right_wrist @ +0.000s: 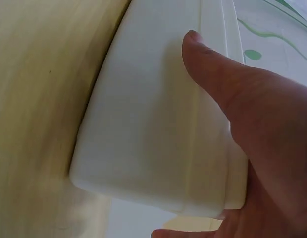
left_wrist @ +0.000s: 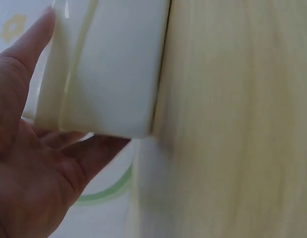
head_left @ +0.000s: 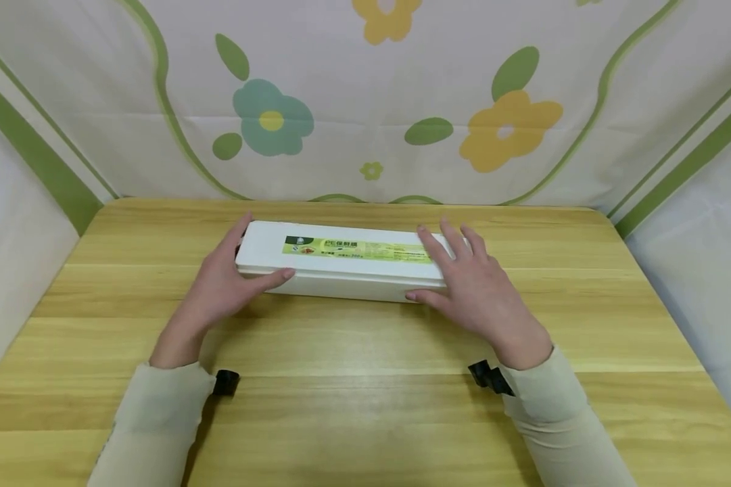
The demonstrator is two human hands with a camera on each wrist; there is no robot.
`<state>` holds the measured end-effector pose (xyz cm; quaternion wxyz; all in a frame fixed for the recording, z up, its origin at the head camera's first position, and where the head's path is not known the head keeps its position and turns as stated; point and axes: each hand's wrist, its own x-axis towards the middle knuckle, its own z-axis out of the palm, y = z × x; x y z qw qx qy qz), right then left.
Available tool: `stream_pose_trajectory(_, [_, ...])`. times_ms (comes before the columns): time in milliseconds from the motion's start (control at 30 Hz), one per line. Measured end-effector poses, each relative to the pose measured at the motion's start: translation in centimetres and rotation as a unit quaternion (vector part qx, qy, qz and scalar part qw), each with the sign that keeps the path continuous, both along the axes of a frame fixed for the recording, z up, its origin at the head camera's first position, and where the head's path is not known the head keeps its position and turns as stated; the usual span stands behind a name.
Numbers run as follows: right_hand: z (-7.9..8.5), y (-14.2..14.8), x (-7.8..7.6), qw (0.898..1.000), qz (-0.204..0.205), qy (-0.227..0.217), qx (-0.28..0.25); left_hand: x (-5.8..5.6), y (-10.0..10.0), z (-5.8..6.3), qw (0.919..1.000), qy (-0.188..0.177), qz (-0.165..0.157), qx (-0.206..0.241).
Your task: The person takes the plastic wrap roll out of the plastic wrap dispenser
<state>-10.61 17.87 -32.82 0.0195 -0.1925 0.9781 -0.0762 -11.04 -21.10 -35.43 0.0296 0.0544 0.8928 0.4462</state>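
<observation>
In the head view, the long white box (head_left: 341, 284) with a green label (head_left: 356, 249) lies on the wooden counter (head_left: 353, 399), before a flowered backdrop (head_left: 347, 101), its left end gripped by the left hand (head_left: 219, 284) and its right end by the right hand (head_left: 477, 287), whose fingers spread over the top. The left wrist view shows the left hand's thumb along the box's side and its fingers around the end. In the right wrist view, the right hand's thumb presses the long side wall near the box's end.
</observation>
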Motion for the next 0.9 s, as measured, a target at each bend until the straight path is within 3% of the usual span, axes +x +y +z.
stream_pose_trajectory(367, [-0.5,0.2,-0.2,0.999,0.014,0.034,-0.012,-0.4,-0.8,-0.6,0.9956,-0.016,-0.032,0.087])
stream_pose_trajectory(900, [-0.7,0.0,-0.4,0.999,0.021,0.048,-0.015,-1.0,-2.2,-1.8,0.9907,-0.071,-0.017,0.115])
